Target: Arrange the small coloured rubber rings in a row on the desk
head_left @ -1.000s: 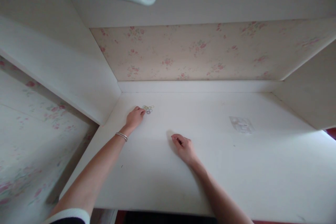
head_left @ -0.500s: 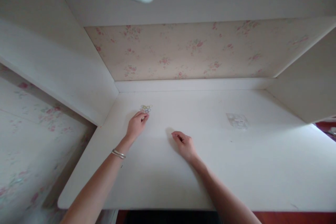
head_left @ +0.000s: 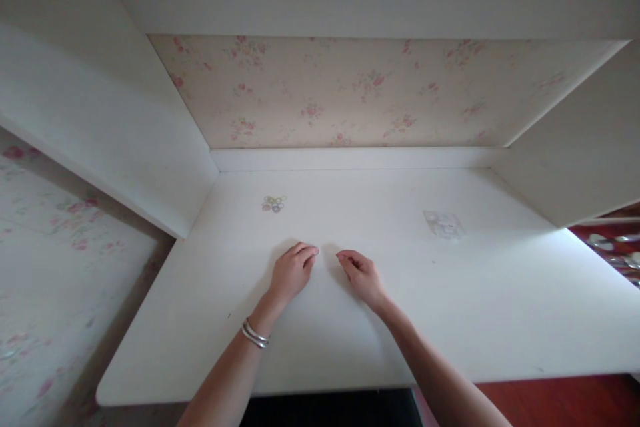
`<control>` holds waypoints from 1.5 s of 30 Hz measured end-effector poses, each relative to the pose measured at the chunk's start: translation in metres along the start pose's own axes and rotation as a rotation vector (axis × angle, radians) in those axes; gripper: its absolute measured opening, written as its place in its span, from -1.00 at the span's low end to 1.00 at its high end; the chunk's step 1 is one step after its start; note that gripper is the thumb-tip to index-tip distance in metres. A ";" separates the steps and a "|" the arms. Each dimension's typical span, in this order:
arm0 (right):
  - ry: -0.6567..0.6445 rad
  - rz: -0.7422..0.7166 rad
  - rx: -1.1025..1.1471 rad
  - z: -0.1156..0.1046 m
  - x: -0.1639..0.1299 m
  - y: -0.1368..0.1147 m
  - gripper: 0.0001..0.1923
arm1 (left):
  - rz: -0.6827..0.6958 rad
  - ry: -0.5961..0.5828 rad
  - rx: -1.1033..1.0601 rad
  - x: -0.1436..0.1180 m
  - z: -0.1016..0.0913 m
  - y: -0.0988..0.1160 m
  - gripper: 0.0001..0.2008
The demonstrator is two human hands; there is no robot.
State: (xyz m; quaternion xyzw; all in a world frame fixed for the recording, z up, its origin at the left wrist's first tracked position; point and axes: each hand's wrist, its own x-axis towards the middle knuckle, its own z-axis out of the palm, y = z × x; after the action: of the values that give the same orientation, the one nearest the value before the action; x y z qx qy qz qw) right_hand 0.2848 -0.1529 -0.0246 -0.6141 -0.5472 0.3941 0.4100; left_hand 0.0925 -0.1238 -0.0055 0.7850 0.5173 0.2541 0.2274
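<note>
Fingertips pinched close, a person's left hand point(head_left: 293, 271) and right hand point(head_left: 363, 275) face each other, just apart, at a smooth white desk point(head_left: 320, 353); from where I stand, I cannot tell if either grips anything. Ahead and left of the left fingers, the nearer pair, lies a loose cluster of small, thin, multicoloured rings point(head_left: 273, 204), no clear long axis; ahead and right of the right fingers, a flat, clear plastic packet point(head_left: 444, 225)

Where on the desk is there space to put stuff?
Between the small rings and the clear packet, and in front of the packet, right of the right hand, bar tiny marks. It's tight between that hand and the left hand, and crowded at the rings.
</note>
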 end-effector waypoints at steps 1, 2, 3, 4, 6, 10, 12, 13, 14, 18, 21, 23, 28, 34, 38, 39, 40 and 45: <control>-0.029 0.003 -0.021 0.000 0.004 -0.002 -0.59 | -0.008 0.006 -0.039 0.000 0.000 -0.002 -0.76; -0.059 0.001 -0.049 0.000 0.008 -0.006 -0.61 | -0.019 0.014 -0.082 -0.001 -0.001 -0.005 -0.76; -0.088 -0.010 -0.085 0.002 0.014 -0.011 -0.63 | -0.033 0.024 -0.127 -0.002 -0.001 -0.007 -0.76; -0.118 -0.030 -0.129 0.005 0.020 -0.017 -0.65 | -0.049 0.036 -0.168 -0.002 -0.001 -0.010 -0.76; -0.178 -0.096 -0.235 0.014 0.035 -0.032 -0.69 | -0.073 0.060 -0.233 -0.004 -0.001 -0.015 -0.78; -0.306 -0.212 -0.537 0.048 0.069 -0.066 -0.69 | -0.124 0.074 -0.303 -0.011 -0.004 -0.022 -0.81; -0.347 -0.246 -0.684 0.068 0.086 -0.081 -0.67 | -0.152 0.092 -0.311 -0.014 -0.006 -0.023 -0.81; -0.358 -0.257 -0.714 0.078 0.095 -0.087 -0.66 | -0.162 0.108 -0.308 -0.016 -0.007 -0.023 -0.82; -0.368 -0.268 -0.739 0.087 0.102 -0.093 -0.65 | -0.169 0.128 -0.300 -0.017 -0.007 -0.024 -0.82; -0.406 -0.293 -0.833 0.119 0.127 -0.109 -0.62 | -0.156 0.171 -0.270 -0.019 -0.009 -0.025 -0.82; -0.432 -0.284 -0.898 0.136 0.139 -0.114 -0.60 | -0.135 0.163 -0.280 -0.018 -0.007 -0.025 -0.82; -0.445 -0.268 -0.933 0.146 0.145 -0.115 -0.61 | -0.128 0.161 -0.282 -0.017 -0.007 -0.026 -0.82; -0.441 -0.247 -0.976 0.160 0.151 -0.110 -0.63 | -0.120 0.140 -0.263 -0.017 -0.006 -0.026 -0.82; -0.390 -0.248 -0.976 0.161 0.148 -0.105 -0.56 | -0.105 0.124 -0.253 -0.016 -0.009 -0.025 -0.82; -0.345 -0.274 -0.944 0.153 0.142 -0.102 -0.56 | -0.099 0.109 -0.268 -0.016 -0.008 -0.026 -0.80; -0.334 -0.283 -0.933 0.150 0.141 -0.101 -0.57 | -0.100 0.111 -0.270 -0.016 -0.008 -0.026 -0.80; -0.324 -0.293 -0.921 0.147 0.140 -0.101 -0.57 | -0.102 0.114 -0.270 -0.016 -0.007 -0.026 -0.80; -0.297 -0.364 -0.846 0.130 0.136 -0.101 -0.59 | -0.096 0.129 -0.263 -0.017 -0.007 -0.025 -0.81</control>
State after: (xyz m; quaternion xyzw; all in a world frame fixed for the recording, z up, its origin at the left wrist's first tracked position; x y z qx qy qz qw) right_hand 0.1409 -0.0012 0.0195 -0.5584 -0.8106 0.1422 0.1041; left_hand 0.0648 -0.1302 -0.0179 0.7048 0.5302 0.3581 0.3064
